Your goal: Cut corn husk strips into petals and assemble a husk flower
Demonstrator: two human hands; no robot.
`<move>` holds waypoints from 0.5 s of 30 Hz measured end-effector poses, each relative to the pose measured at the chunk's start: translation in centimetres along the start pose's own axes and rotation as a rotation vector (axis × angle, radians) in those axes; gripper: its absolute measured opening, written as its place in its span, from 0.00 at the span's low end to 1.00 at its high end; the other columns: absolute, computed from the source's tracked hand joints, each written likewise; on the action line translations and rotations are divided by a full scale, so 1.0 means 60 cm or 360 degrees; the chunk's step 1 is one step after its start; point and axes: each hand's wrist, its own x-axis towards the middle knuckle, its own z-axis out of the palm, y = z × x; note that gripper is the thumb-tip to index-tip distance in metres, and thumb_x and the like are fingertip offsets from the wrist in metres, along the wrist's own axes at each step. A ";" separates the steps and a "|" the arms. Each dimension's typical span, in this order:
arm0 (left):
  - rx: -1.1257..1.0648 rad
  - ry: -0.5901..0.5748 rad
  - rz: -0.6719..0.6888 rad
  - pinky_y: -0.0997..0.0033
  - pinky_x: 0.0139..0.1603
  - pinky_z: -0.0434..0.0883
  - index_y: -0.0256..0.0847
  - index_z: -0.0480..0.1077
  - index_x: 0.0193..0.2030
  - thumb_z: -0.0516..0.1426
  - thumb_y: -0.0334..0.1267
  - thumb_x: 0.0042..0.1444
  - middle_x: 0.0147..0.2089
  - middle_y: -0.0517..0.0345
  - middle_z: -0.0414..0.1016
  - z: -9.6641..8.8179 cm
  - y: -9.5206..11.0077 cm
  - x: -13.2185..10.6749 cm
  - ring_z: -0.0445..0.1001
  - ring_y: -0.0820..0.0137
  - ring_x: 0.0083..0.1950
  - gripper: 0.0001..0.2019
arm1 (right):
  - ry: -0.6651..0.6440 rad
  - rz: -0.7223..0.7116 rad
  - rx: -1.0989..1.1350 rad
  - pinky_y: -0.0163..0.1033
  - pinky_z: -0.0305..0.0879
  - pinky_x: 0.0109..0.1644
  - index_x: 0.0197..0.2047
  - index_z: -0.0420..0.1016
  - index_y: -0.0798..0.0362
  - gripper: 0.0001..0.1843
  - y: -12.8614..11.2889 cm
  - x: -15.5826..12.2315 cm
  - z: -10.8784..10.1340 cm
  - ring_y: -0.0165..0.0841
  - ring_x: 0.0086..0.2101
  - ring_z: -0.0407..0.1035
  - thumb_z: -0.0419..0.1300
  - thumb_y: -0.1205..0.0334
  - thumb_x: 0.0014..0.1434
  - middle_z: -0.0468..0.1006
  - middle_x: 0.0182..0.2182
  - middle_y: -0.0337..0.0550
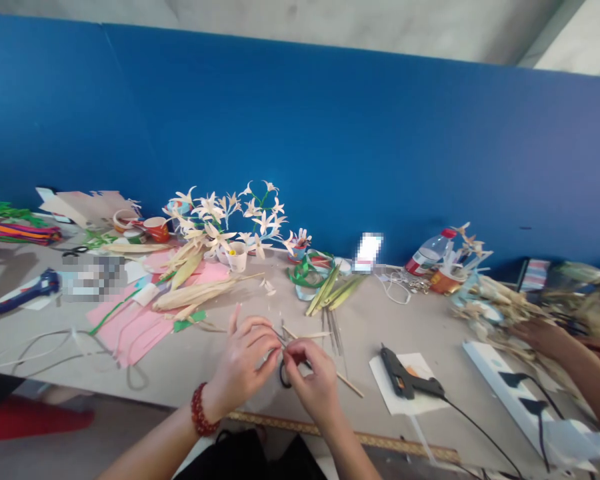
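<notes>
My left hand point(247, 363), with a red bead bracelet point(200, 410) at the wrist, is held over the front of the table, thumb and forefinger pinched together. Close beside it, almost touching, my right hand point(313, 381) is also closed in a pinch. Whatever lies between the fingertips is too thin and small to name. Partly hidden beneath the hands is a dark loop point(284, 375) that looks like a scissor handle. A thin wooden stick point(350, 385) pokes out past my right hand. Behind it lie thin dark wires point(334, 333) and green husk strips point(330, 293).
White husk flowers point(263, 223) stand at the back by a paper cup point(237, 257). Dried husks point(195, 293) lie over pink paper point(135, 333). A black glue gun point(405, 377) rests on white paper, near a power strip point(500, 393). Another person's hand point(540, 337) reaches into husks.
</notes>
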 end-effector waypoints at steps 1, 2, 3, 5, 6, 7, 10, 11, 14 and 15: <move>-0.0005 -0.0036 0.0006 0.40 0.70 0.40 0.45 0.72 0.36 0.54 0.31 0.59 0.35 0.60 0.78 0.002 -0.007 0.001 0.73 0.64 0.48 0.06 | -0.0025 0.0012 -0.0005 0.34 0.67 0.33 0.33 0.71 0.53 0.05 0.004 0.000 0.000 0.30 0.27 0.70 0.56 0.69 0.60 0.74 0.27 0.39; -0.0011 -0.0078 0.0011 0.41 0.70 0.42 0.45 0.72 0.36 0.54 0.32 0.59 0.35 0.59 0.78 0.005 -0.018 0.002 0.73 0.64 0.48 0.06 | -0.0047 0.0028 -0.0010 0.34 0.68 0.33 0.35 0.72 0.54 0.04 0.008 -0.001 0.000 0.30 0.27 0.70 0.56 0.68 0.60 0.75 0.29 0.40; -0.0015 -0.0117 0.0012 0.42 0.69 0.44 0.45 0.72 0.36 0.54 0.32 0.60 0.35 0.59 0.78 0.008 -0.031 0.006 0.73 0.65 0.47 0.07 | -0.0067 0.0047 -0.0018 0.34 0.69 0.34 0.38 0.72 0.54 0.04 0.013 -0.001 -0.001 0.29 0.28 0.71 0.56 0.67 0.61 0.76 0.31 0.41; -0.0010 -0.0188 -0.0019 0.46 0.67 0.52 0.44 0.73 0.37 0.53 0.33 0.60 0.38 0.58 0.78 0.022 -0.068 0.020 0.73 0.65 0.47 0.07 | -0.0111 0.0091 -0.0070 0.34 0.71 0.35 0.46 0.72 0.54 0.10 0.024 -0.003 -0.005 0.30 0.29 0.72 0.57 0.65 0.61 0.78 0.36 0.44; 0.0002 -0.0211 -0.0064 0.49 0.65 0.56 0.43 0.73 0.37 0.53 0.34 0.61 0.39 0.57 0.78 0.032 -0.091 0.032 0.73 0.65 0.47 0.07 | -0.0133 0.0105 -0.0126 0.35 0.72 0.37 0.50 0.71 0.54 0.13 0.030 -0.005 -0.007 0.31 0.30 0.73 0.57 0.64 0.61 0.78 0.38 0.46; 0.0020 -0.0237 -0.0127 0.53 0.62 0.61 0.43 0.73 0.37 0.53 0.35 0.61 0.40 0.56 0.78 0.044 -0.116 0.045 0.73 0.65 0.47 0.07 | -0.0154 0.0107 -0.0202 0.37 0.72 0.39 0.51 0.71 0.54 0.15 0.036 -0.007 -0.009 0.33 0.33 0.74 0.58 0.64 0.61 0.78 0.40 0.47; 0.0125 -0.0285 -0.0288 0.60 0.55 0.67 0.41 0.74 0.36 0.53 0.34 0.60 0.41 0.54 0.77 0.085 -0.188 0.090 0.72 0.64 0.49 0.08 | -0.0235 0.0059 -0.0495 0.45 0.70 0.49 0.51 0.73 0.52 0.15 0.053 -0.019 -0.015 0.41 0.45 0.73 0.58 0.64 0.59 0.78 0.45 0.50; 0.0160 -0.0295 -0.0309 0.60 0.54 0.67 0.40 0.74 0.35 0.54 0.34 0.60 0.40 0.53 0.77 0.099 -0.207 0.103 0.72 0.63 0.49 0.08 | -0.0276 0.0064 -0.0591 0.48 0.68 0.53 0.51 0.73 0.51 0.16 0.058 -0.024 -0.016 0.44 0.48 0.71 0.59 0.64 0.58 0.77 0.48 0.51; 0.0246 -0.0320 -0.0360 0.60 0.52 0.68 0.39 0.76 0.34 0.54 0.32 0.58 0.40 0.50 0.77 0.130 -0.246 0.127 0.72 0.61 0.48 0.08 | -0.0454 0.0195 -0.0807 0.52 0.62 0.60 0.56 0.72 0.48 0.25 0.065 -0.037 -0.020 0.49 0.57 0.63 0.64 0.60 0.53 0.70 0.58 0.51; 0.0262 -0.0328 -0.0367 0.59 0.52 0.67 0.39 0.76 0.34 0.54 0.31 0.58 0.40 0.50 0.77 0.138 -0.252 0.129 0.71 0.61 0.48 0.08 | -0.0521 0.0245 -0.0854 0.53 0.59 0.61 0.58 0.70 0.47 0.29 0.065 -0.040 -0.021 0.50 0.58 0.61 0.65 0.58 0.52 0.67 0.61 0.51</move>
